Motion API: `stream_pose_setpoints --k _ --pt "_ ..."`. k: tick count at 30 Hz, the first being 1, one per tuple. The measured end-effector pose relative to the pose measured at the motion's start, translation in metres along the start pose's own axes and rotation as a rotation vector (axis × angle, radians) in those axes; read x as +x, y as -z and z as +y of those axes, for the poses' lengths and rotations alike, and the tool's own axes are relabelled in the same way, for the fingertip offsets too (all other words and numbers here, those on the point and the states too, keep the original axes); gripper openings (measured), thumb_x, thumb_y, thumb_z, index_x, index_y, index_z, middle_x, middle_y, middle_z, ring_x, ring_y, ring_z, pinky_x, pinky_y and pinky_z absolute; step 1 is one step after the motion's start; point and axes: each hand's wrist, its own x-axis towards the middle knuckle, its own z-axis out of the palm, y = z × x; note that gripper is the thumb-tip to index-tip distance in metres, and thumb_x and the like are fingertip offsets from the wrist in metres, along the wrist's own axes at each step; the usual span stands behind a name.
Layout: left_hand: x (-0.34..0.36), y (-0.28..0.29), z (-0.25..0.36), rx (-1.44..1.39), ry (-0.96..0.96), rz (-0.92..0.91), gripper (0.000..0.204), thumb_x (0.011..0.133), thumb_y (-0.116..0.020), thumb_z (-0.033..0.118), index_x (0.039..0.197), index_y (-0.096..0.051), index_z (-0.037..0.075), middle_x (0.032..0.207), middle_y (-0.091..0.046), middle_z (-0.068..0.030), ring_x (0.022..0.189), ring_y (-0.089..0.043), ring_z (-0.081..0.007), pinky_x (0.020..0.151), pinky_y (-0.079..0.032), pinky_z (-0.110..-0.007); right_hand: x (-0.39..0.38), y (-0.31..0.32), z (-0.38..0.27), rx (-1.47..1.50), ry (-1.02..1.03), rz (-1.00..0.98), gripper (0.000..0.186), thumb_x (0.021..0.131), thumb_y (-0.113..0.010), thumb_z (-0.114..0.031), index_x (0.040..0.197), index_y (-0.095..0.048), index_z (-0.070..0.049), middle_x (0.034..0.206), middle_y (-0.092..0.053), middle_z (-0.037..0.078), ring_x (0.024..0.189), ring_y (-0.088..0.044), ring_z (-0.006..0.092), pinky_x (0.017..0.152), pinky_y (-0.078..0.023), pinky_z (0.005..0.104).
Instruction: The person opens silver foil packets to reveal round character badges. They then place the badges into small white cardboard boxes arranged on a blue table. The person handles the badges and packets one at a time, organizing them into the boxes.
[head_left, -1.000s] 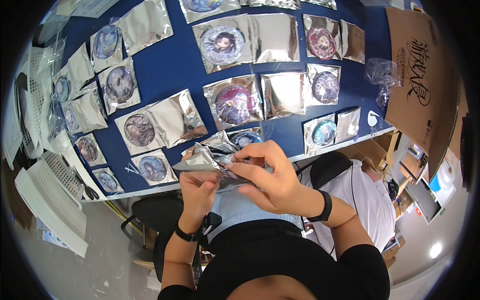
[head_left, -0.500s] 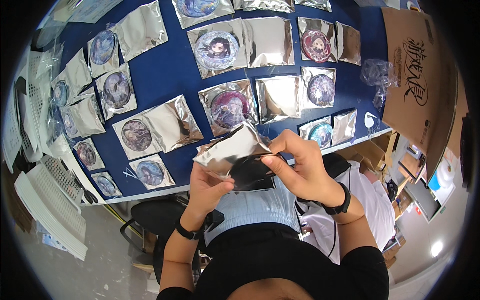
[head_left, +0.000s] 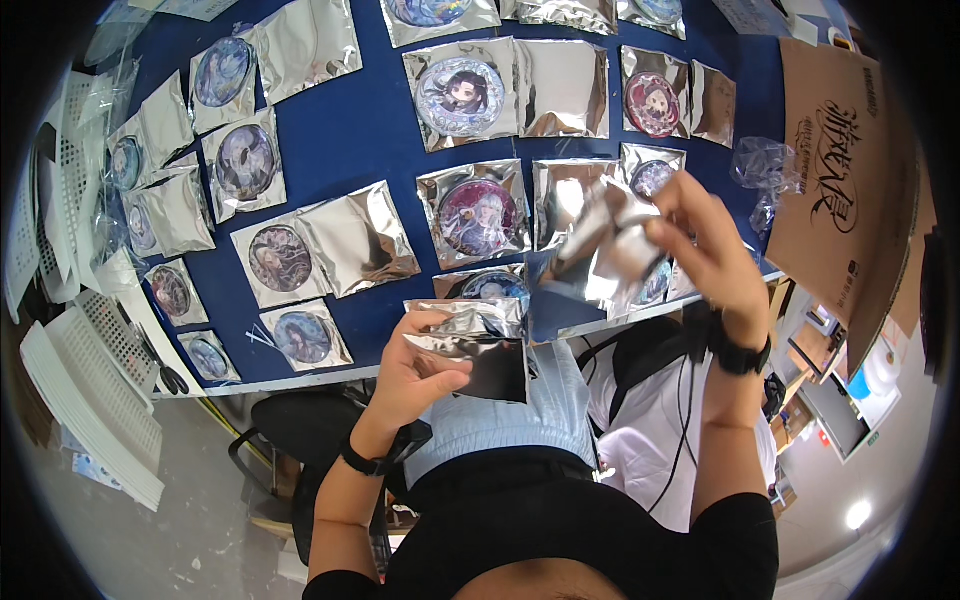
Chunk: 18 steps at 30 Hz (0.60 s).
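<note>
Against the front edge of the table, my left hand [head_left: 408, 372] grips a few silver foil pouches [head_left: 485, 362] between thumb and fingers. My right hand [head_left: 715, 250], raised over the table to the right, pinches another foil pouch [head_left: 580, 245] that is smeared by motion. Just beyond the left hand lies a blue round badge [head_left: 490, 284], partly covered by the held pouches. A purple round badge [head_left: 478, 218] in a silver-backed packet rests behind it. The moving pouch partly hides a pale round badge [head_left: 652, 178].
Several round badges in foil packets lie in rows on the blue table [head_left: 335, 140]. A cardboard box [head_left: 840, 170] stands at the right, beside crumpled clear plastic [head_left: 765, 165]. White perforated trays [head_left: 105, 400] and black scissors [head_left: 172, 378] are at the left edge.
My right hand has swung right and away from the left, carrying a foil pouch with it. The left hand keeps the other pouches, and the blue badge behind them has come into sight.
</note>
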Motion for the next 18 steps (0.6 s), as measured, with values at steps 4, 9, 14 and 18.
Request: stream_pose_setpoints --k 4,9,14,18 --pt "-0.004 0.004 0.0 -0.119 0.007 0.032 0.059 0.071 -0.073 0.004 0.117 -0.037 0.003 0.113 -0.053 -0.0114 0.095 -0.058 -0.0146 0.083 -0.047 -0.027 0.034 0.002 0.032 -0.256 0.081 -0.123 0.009 0.082 -0.051 0.001 0.087 -0.043 -0.002 0.071 -0.046 0.012 0.064 -0.048 0.0243 0.059 -0.039 0.0307" --pt "-0.007 0.004 0.003 -0.218 0.006 0.068 0.064 0.07 -0.076 0.01 0.119 -0.036 0.003 0.112 -0.052 -0.0107 0.099 -0.055 -0.014 0.085 -0.044 -0.027 0.057 -0.013 0.035 -0.559 0.244 -0.055 0.013 0.077 -0.054 -0.002 0.087 -0.047 -0.005 0.083 -0.052 0.013 0.083 -0.051 0.0332 0.069 -0.042 0.0376" --pt "-0.005 -0.002 0.009 -0.256 -0.028 0.112 0.066 0.069 -0.077 0.012 0.119 -0.036 0.002 0.11 -0.052 -0.0099 0.1 -0.053 -0.0135 0.084 -0.044 -0.026 0.059 -0.025 0.037 -0.672 0.312 0.149 0.021 0.072 -0.059 -0.004 0.093 -0.053 -0.005 0.099 -0.055 0.01 0.09 -0.051 0.0303 0.078 -0.041 0.039" --pt "0.004 -0.01 0.013 -0.294 -0.082 0.164 0.066 0.068 -0.077 0.01 0.119 -0.036 0.002 0.109 -0.053 -0.0099 0.098 -0.054 -0.0138 0.083 -0.045 -0.024 0.042 -0.038 0.002 -0.508 0.336 0.249 0.022 0.068 -0.059 0.003 0.089 -0.055 -0.004 0.096 -0.056 0.012 0.087 -0.053 0.032 0.074 -0.043 0.0381"
